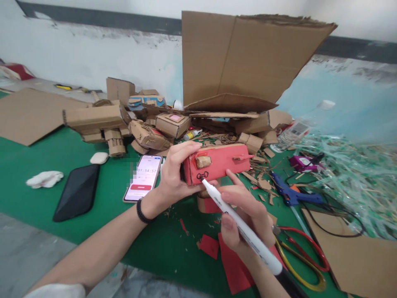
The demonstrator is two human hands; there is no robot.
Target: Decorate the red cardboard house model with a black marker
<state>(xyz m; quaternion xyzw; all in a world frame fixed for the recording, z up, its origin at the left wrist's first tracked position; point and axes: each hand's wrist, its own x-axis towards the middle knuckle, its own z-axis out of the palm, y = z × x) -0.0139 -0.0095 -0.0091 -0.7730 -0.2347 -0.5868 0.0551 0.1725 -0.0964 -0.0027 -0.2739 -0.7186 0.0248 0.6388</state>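
My left hand (173, 171) grips the left end of a small red-covered cardboard box (221, 163), held tilted above the green table. A brown cardboard knob (203, 162) and a thin red lever (242, 157) stick out from its face. My right hand (248, 211) holds a white marker (245, 229) with a black cap on its back end. The marker's tip meets the red face at a small black line drawing (202, 176). One finger of that hand rests against the box's lower edge. Beneath the box, another red and brown cardboard part (208, 203) is partly hidden.
Red-handled scissors (302, 252), red paper scraps (234, 269) and a blue glue gun (294, 194) lie right. A lit phone (142, 178) and dark phone (77, 192) lie left. Cardboard models (96, 118) and a large cardboard sheet (248, 58) stand behind, near a plastic bottle (290, 134).
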